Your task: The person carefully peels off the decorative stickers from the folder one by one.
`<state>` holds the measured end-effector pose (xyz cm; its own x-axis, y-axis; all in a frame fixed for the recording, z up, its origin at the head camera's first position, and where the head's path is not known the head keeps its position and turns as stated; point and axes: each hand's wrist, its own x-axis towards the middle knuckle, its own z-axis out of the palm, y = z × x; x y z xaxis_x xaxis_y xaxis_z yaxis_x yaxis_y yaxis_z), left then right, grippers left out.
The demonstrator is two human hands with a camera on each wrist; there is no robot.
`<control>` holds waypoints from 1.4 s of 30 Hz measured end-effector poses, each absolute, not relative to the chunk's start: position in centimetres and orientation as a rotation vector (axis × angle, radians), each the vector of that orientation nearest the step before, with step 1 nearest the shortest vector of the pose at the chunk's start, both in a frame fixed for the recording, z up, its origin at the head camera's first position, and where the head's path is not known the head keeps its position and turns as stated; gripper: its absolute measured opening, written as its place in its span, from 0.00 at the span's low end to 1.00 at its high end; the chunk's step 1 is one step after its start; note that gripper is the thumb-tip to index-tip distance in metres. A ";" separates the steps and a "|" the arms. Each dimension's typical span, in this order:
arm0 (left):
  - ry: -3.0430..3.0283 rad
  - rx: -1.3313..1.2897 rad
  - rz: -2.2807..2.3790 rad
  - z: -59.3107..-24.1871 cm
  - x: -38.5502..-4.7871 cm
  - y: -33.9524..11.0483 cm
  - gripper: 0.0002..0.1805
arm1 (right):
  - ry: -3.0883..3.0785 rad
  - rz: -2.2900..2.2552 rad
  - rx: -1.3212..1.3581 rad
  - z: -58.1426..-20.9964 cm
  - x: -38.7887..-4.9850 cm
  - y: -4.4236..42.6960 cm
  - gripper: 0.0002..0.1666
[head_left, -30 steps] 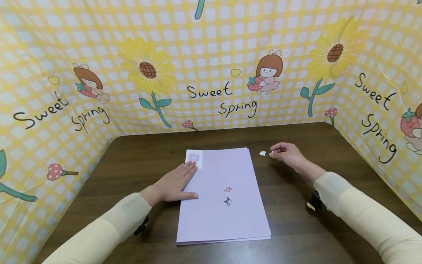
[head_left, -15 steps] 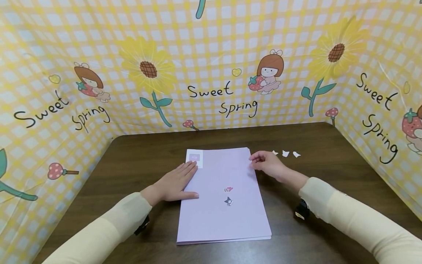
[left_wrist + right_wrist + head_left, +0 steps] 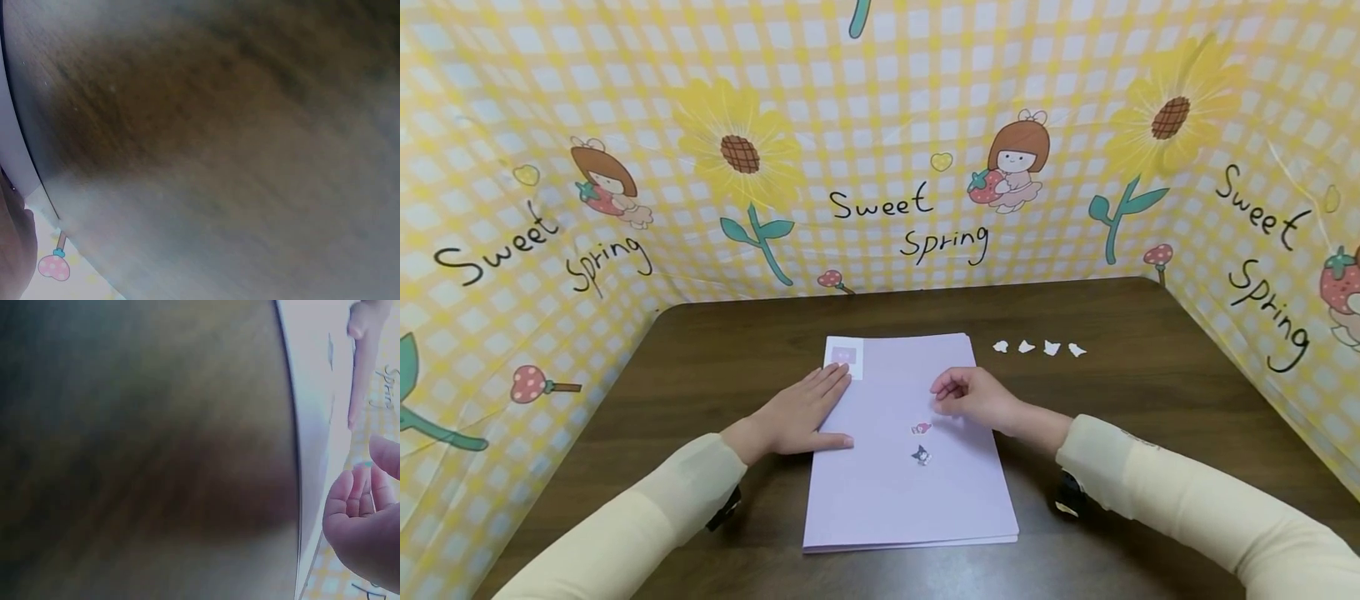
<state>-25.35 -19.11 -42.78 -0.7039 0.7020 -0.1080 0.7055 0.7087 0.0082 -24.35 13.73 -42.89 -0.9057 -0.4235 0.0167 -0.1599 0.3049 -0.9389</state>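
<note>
My left hand (image 3: pixel 797 414) lies flat with fingers straight on the left side of a lilac paper folder (image 3: pixel 865 500), its fingertips over a white label (image 3: pixel 855 368) at the top left corner. My right hand (image 3: pixel 981 398) hovers above the folder's right side, fingers loosely bent and thumb apart. In the right wrist view, a gap shows between the right hand's thumb and fingers (image 3: pixel 340 503), with nothing seen held. Just left of and below that hand, a small pink character sticker (image 3: pixel 921 428) lies on the folder. Below it lies a dark grey character sticker (image 3: pixel 921 455).
Several small white cut-out pieces (image 3: pixel 1051 347) lie in a row on the dark wooden table (image 3: pixel 737 333), beyond the folder's top right corner. A yellow checked cloth (image 3: pixel 880 133) encloses the table's back and sides.
My right hand has moved left and toward me, from the white pieces to over the folder, uncovering the whole row. The left hand and the stickers have stayed in place.
</note>
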 end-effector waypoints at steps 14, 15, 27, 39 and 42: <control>2.800 1.170 -0.045 -42.4 -25.5 -18.9 0.58 | 2.407 -1.387 -0.710 -43.1 -23.7 12.6 0.10; 2.802 1.169 -0.046 -42.4 -25.5 -18.9 0.58 | 2.412 -1.372 -0.713 -43.1 -23.7 12.5 0.09; 2.809 1.176 -0.023 -42.6 -25.4 -19.0 0.57 | 2.479 -1.270 -0.766 -43.4 -23.6 12.1 0.05; 2.804 1.169 -0.035 -42.7 -25.3 -19.1 0.58 | 2.543 -1.181 -0.815 -43.5 -23.5 11.8 0.04; 2.806 1.174 -0.033 -42.6 -25.3 -19.0 0.58 | 2.558 -1.178 -0.831 -43.4 -23.4 11.9 0.04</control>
<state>-25.30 -19.04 -42.63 -0.6979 0.7091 -0.1005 0.7113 0.7027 0.0187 -23.40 11.86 -43.43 -0.8208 -0.5693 0.0473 -0.4060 0.5231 -0.7494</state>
